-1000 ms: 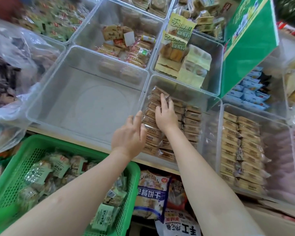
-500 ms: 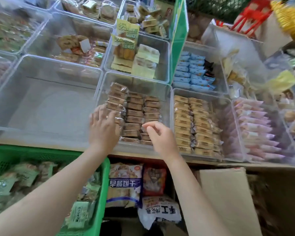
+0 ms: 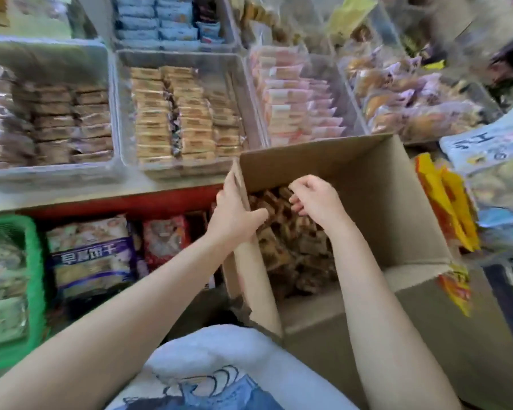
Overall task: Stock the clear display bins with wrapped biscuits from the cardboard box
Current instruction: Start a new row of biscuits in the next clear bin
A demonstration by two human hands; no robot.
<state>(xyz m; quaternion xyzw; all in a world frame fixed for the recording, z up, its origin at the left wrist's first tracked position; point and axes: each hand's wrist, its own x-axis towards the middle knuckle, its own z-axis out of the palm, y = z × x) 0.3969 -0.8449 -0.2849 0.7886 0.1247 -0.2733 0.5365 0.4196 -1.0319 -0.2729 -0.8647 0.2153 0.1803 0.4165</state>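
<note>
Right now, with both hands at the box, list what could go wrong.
1. The left hand grips only the thin wall of the cardboard box; the wall may bend or the box may tip.
2. The right hand hangs curled over a loose heap of wrapped biscuits; a hasty grab could crush or drop some.
3. The brown-biscuit bin already looks well filled; more packets may slide out of their rows.

Cardboard box [image 3: 367, 184] in front of me, below the counter [image 3: 101, 193] edge. Wrapped biscuits [image 3: 293, 241] inside box. Display bins [image 3: 187, 113] in a row on counter behind. Basket [image 3: 33, 261] far left, below counter.
</note>
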